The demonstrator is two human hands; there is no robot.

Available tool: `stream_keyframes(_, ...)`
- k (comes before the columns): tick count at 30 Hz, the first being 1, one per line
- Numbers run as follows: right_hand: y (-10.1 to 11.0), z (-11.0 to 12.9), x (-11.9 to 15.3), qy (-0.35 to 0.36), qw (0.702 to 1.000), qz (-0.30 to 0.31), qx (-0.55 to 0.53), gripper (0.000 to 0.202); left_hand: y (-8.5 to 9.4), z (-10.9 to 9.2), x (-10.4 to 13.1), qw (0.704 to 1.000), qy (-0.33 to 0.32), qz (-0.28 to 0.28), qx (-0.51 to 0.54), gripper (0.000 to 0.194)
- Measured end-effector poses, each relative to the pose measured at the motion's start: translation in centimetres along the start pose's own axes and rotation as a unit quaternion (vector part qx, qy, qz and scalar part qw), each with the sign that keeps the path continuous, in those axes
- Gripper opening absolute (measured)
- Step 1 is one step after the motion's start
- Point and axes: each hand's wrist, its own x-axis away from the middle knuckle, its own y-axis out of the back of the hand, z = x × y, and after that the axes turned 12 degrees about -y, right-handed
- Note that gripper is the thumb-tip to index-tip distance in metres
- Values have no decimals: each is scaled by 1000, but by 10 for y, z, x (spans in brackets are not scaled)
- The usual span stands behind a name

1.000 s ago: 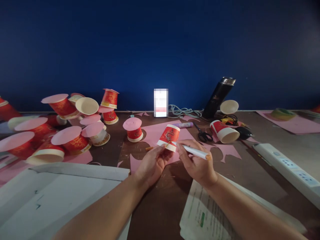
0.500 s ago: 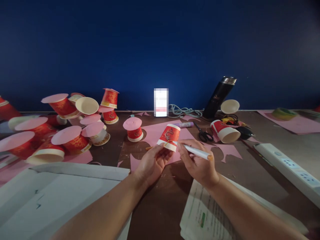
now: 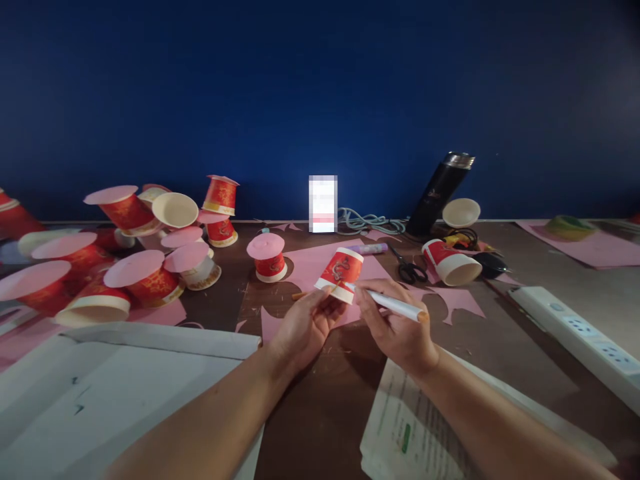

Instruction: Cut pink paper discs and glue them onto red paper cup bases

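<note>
While my left hand (image 3: pixel 304 332) pinches a tilted red-and-white paper cup (image 3: pixel 342 267) by its near end, my right hand (image 3: pixel 400 328) grips a white cylindrical pen (image 3: pixel 396 305) pointed at that end; the cup sits between both hands, toward their far side.

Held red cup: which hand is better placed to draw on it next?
Probably the right hand: it holds the white pen, one end towards the red cup, while the left hand holds that cup.
</note>
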Motion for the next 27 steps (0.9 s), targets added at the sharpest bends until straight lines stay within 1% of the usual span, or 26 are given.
stream_keyframes(8, -1, 0, 0, -1, 1000, 3, -6, 12, 0, 0, 0, 1000, -4, 23, -8, 10)
stream_keyframes(15, -1, 1, 0, -10, 1000, -8, 0, 11, -3, -2, 1, 1000, 8, -6, 10, 10)
stream_keyframes(27, 1, 2, 0, 1, 1000, -11, -1, 10, -5, -5, 2, 1000, 4, -20, 13, 9)
